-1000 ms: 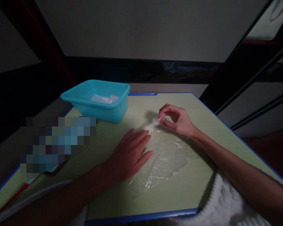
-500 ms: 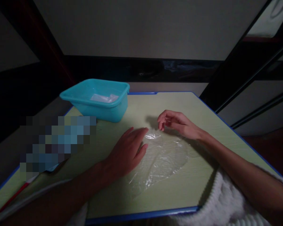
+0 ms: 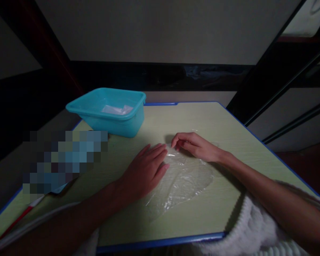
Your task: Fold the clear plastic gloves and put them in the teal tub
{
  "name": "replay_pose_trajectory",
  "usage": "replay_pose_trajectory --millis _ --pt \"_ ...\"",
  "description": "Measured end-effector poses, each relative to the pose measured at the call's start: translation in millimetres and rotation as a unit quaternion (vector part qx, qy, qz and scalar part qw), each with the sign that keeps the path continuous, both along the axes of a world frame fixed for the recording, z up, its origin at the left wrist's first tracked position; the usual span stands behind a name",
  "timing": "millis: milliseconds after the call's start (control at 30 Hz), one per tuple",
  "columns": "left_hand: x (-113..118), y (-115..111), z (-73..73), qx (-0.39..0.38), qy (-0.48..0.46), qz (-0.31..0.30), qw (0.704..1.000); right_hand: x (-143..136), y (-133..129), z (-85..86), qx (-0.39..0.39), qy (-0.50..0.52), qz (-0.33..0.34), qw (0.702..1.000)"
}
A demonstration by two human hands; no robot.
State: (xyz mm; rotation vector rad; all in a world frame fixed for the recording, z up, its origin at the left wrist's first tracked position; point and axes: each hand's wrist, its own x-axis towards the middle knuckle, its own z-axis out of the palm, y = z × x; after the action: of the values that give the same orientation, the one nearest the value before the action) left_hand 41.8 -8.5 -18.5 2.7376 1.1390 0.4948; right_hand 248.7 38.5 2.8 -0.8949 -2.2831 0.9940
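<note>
A clear, thin plastic bag [image 3: 186,181] lies crinkled on the pale table in front of me. My left hand [image 3: 148,170] rests palm down at its left edge, fingers stretched out. Opposite it, my right hand [image 3: 188,144] has its fingers curled down onto the far part of the bag, thumb tucked close to them. The film seems pinched there, though the fingertips partly hide the grip. Some clear film shows just behind and beside the right hand.
On the far left of the table [image 3: 192,113] stands a turquoise plastic basin [image 3: 109,122] with whitish plastic [image 3: 117,110] inside. A blurred-out object [image 3: 69,160] lies nearer on the left, beside a red stick-like thing [image 3: 17,221]. Blue trim edges the table.
My right hand has lowered and moved left to the bag, its fingers curling more. Film now shows behind it. My left hand stays about where it was, fingers slightly flatter.
</note>
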Motion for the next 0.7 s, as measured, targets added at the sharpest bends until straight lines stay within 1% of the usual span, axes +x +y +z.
replay_pose_trajectory --millis 200,400,467,533,600,700 --pt "1 2 0.4 -0.009 0.026 0.003 1.000 3 2 2.5 -0.043 -0.033 -0.052 0.997" --pt "-1 1 0.1 0.010 -0.003 -0.001 1.000 11 3 8.3 -0.039 -0.058 -0.100 0.993" --pt "-2 0 0.5 0.034 -0.032 -0.011 0.999 16 3 10.6 -0.014 -0.067 -0.112 0.991" --pt "-2 -1 1.9 0.070 -0.066 -0.031 0.995 22 4 14.1 0.031 -0.088 -0.110 0.990" --pt "-3 -2 4.1 0.105 -0.093 -0.057 0.988 28 3 18.4 0.079 -0.129 -0.090 0.984" --pt "-3 -3 8.0 0.134 -0.107 -0.100 0.980 33 0 23.3 0.152 -0.210 -0.058 0.964"
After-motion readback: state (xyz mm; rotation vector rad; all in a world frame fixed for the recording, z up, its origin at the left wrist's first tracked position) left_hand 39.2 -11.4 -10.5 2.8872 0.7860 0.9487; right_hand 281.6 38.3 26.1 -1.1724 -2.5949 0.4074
